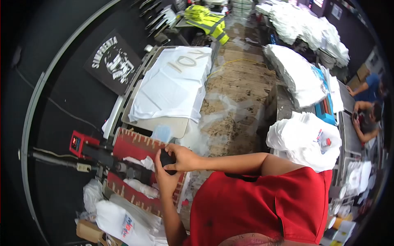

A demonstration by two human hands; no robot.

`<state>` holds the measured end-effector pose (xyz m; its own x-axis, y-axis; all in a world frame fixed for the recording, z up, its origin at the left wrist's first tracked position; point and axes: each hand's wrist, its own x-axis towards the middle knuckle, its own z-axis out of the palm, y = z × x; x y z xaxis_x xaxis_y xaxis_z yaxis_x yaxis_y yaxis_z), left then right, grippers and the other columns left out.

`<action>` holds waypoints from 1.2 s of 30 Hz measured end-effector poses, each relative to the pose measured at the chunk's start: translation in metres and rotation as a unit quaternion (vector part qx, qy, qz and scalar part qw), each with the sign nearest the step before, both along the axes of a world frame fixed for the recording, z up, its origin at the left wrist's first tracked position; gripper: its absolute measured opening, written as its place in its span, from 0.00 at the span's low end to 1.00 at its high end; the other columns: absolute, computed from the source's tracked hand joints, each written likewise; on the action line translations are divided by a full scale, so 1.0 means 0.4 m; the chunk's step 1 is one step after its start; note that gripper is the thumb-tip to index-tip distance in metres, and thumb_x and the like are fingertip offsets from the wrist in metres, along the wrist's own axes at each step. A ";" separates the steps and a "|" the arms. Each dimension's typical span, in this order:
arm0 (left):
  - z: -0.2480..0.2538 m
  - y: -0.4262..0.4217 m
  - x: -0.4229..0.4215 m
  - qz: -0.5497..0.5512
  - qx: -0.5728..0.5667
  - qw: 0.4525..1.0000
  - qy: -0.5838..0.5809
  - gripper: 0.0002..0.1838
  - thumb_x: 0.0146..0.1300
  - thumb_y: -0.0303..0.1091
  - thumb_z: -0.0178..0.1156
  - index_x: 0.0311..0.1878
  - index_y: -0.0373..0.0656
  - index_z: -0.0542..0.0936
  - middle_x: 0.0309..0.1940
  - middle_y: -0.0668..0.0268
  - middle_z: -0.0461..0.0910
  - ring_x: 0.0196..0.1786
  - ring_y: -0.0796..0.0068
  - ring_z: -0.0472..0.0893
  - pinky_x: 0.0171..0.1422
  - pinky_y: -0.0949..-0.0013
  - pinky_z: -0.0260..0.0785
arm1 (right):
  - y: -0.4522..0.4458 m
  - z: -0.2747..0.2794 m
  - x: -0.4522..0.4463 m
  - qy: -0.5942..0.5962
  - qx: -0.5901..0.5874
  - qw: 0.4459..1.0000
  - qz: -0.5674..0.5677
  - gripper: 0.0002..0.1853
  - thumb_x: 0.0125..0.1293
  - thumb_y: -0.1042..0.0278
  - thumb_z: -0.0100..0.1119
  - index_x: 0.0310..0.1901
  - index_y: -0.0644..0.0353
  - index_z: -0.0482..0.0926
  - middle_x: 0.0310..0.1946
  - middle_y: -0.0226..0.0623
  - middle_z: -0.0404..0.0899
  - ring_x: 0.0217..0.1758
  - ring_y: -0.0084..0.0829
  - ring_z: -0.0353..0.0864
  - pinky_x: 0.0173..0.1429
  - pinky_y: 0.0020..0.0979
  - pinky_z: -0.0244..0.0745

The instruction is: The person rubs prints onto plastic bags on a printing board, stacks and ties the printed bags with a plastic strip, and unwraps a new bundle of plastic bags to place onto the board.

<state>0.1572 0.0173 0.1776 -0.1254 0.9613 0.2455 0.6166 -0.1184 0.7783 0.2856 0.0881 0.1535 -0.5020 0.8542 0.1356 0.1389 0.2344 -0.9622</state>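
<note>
My right hand point(186, 157) is closed round the black press handle point(168, 160) at the front of a red heat press point(133, 141). Coming up from below, my left hand point(167, 180) grips the same dark handle from its other side. Fingers hide part of the handle. Under and beside the hands, the press's red top has tape strips along its edges and crumpled white material point(141, 187) on it. A small red control box point(82, 144) with a lit display is at the press's far left.
A white shirt point(168, 82) lies on the platen beyond the press. Printed white fabric point(123, 221) is at lower left. White garments point(303, 137) and a wrapped bundle point(297, 76) stand on the right-hand table. Two people point(367, 117) are at the far right.
</note>
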 end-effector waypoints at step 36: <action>-0.144 -0.027 -0.091 -0.015 -0.095 0.891 -0.443 0.21 0.63 0.25 0.64 0.59 0.37 0.71 0.50 0.64 0.77 0.50 0.74 0.77 0.51 0.71 0.73 | -0.023 0.005 0.055 0.004 0.126 0.969 0.213 0.47 0.48 0.61 0.71 0.69 0.63 0.57 0.66 0.54 0.61 0.70 0.55 0.63 0.69 0.44 0.65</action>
<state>0.1207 0.0064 0.1200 -0.1627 0.9811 -0.1052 -0.2521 0.0618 0.9657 0.3076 0.0790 0.1553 -0.7994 0.5099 0.3178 -0.0285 0.4962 -0.8677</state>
